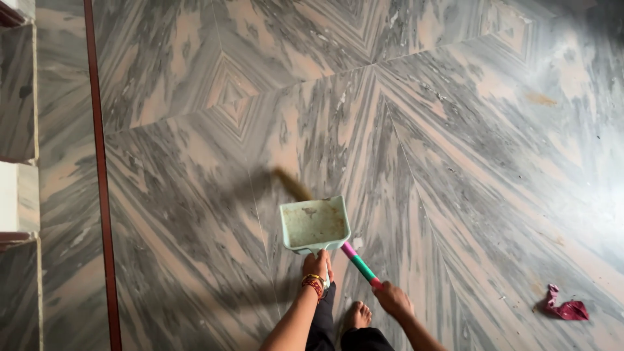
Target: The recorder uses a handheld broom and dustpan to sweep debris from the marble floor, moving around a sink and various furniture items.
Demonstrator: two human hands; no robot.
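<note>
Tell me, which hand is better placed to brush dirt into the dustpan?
Probably the right hand: it grips the broom handle, whose blurred bristles sit beside the dustpan. The left hand is busy holding the dustpan.

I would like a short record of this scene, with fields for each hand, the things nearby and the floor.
left hand: the left hand, with bangles at the wrist, grips the handle of a pale green plastic dustpan held near the floor
right hand: the right hand grips the pink and green handle of a broom
broom head: blurred brown bristles beyond the dustpan
dustpan contents: brownish dirt marks inside
floor: grey and pink veined marble floor
other things: crumpled dark red cloth at lower right; a bare foot below the hands
</note>
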